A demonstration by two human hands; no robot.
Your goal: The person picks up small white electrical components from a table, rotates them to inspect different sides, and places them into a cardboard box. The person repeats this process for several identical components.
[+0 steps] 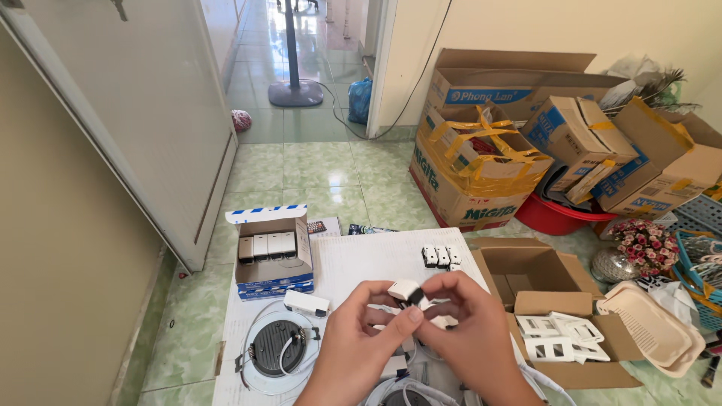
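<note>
Being pinched between both hands, left hand (pixel 359 331) and right hand (pixel 468 331) clamped together, a small white switch module (pixel 407 292) is being fitted, apparently needing firm pressing, with spare modules (pixel 441 256) at twelve o'clock.

Glossy white plastic switch (pixel 406 292) — matt cardboard box (pixel 526 272)

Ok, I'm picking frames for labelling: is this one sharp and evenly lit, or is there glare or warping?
Head view: the left hand, right hand and the small white switch part they hold look sharp; daylight glares off the hallway floor; the door edge bows from wide-angle distortion; shadows are soft.
</note>
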